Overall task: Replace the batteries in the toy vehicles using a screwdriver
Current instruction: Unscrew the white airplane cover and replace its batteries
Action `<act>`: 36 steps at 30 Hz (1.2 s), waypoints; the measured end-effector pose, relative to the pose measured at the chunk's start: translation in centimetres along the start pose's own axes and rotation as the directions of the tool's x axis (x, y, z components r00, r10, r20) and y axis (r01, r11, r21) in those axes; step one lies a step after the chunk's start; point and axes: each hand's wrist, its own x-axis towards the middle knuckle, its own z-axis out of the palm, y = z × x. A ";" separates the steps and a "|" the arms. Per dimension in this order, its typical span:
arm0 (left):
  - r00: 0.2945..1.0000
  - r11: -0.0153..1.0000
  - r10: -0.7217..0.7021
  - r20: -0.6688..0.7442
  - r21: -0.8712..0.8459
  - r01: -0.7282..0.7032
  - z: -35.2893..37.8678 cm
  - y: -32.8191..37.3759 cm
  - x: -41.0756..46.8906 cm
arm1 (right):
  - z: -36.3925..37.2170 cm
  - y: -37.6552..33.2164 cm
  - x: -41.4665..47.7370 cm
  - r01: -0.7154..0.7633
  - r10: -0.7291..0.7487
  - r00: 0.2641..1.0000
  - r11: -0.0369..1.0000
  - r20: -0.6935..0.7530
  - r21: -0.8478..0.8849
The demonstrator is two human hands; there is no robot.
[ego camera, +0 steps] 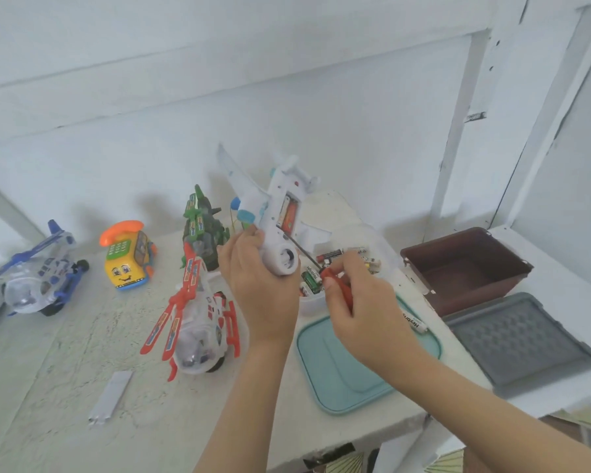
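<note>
Holding the plane: the left hand (256, 271) has its grip wrapped round the nose end of the white toy airplane (275, 203). It is lifted off the table (48, 370), belly towards the person, tail pointing to twelve o'clock.
Battery bay: the open compartment (289, 213) has no cover on it, and cells sit inside, one with a red-orange label.
Screwdriver: the right hand (359, 302) keeps a closed grip on the red screwdriver (338, 288), fingers curled round the handle. The thin shaft slants up towards eleven o'clock and ends at the bay's lower edge. I cannot tell whether the tip touches a cell.
Step in hand: to my eye, the cover is off and the old cells are being levered out.
Next move: it calls for the tip under one cell's end, a gentle pry, and the left grip steady so the plane does not twist.
Battery tub: a clear tub (311, 303) of batteries stands just below the plane, at three o'clock from the left hand.
Teal lid: the teal lid (342, 370) lies at five o'clock, under the right wrist, with one loose battery (415, 324) on it.
Likely cover: a pale strip (111, 397) lies at seven o'clock on the table.
Waiting toys: a red helicopter (198, 319) stands just beside the left wrist at nine o'clock. A yellow phone car (128, 257) and a blue helicopter (31, 278) sit further out the same way.
</note>
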 end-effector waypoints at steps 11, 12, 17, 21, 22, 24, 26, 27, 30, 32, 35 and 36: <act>0.996 0.995 0.065 0.068 0.065 -0.069 1.6 -1.4 -1.0 | -1.0 3.7 0.2 -0.137 0.138 0.990 0.989 -0.020 0.057; 0.996 0.995 0.070 0.054 0.066 -0.074 1.4 -1.3 -0.8 | -1.5 4.1 0.3 -0.155 0.156 0.988 0.986 -0.018 0.054; 0.966 0.947 0.259 -0.007 0.201 -0.252 0.7 -1.7 0.5 | -3.7 5.0 2.0 -0.113 0.114 0.993 0.988 -0.012 0.102; 0.942 0.894 0.337 0.010 0.310 -0.323 0.9 -2.7 1.3 | -4.9 5.0 4.7 -0.058 0.057 0.998 0.998 0.032 0.031; 0.937 0.883 0.349 0.022 0.327 -0.337 0.9 -3.0 1.4 | -5.0 5.1 5.4 -0.043 0.043 0.998 0.999 0.047 -0.017; 0.927 0.865 0.372 0.049 0.343 -0.366 1.1 -3.5 1.6 | -5.2 5.3 6.8 -0.017 0.025 0.997 0.993 0.074 -0.115; 0.917 0.852 0.392 0.075 0.345 -0.393 1.1 -3.7 1.8 | -5.5 5.4 7.9 0.017 -0.001 0.996 0.985 0.088 -0.172; 0.912 0.848 0.401 0.080 0.345 -0.403 1.1 -3.8 1.9 | -5.6 5.5 8.3 0.028 -0.012 0.996 0.983 0.087 -0.182; 0.899 0.832 0.432 0.076 0.350 -0.429 1.1 -4.2 2.2 | -5.9 5.6 9.4 0.038 -0.022 0.997 0.979 0.080 -0.200; 0.882 0.811 0.464 0.081 0.360 -0.460 1.1 -4.7 2.5 | -6.0 5.7 10.0 0.046 -0.029 0.996 0.979 0.089 -0.198; 0.859 0.781 0.496 0.125 0.368 -0.505 1.5 -5.3 2.8 | -6.3 5.9 10.8 0.054 -0.033 0.993 0.981 0.116 -0.185; 0.852 0.772 0.505 0.139 0.369 -0.518 1.6 -5.4 2.8 | -6.5 5.9 11.1 0.057 -0.034 0.992 0.981 0.124 -0.187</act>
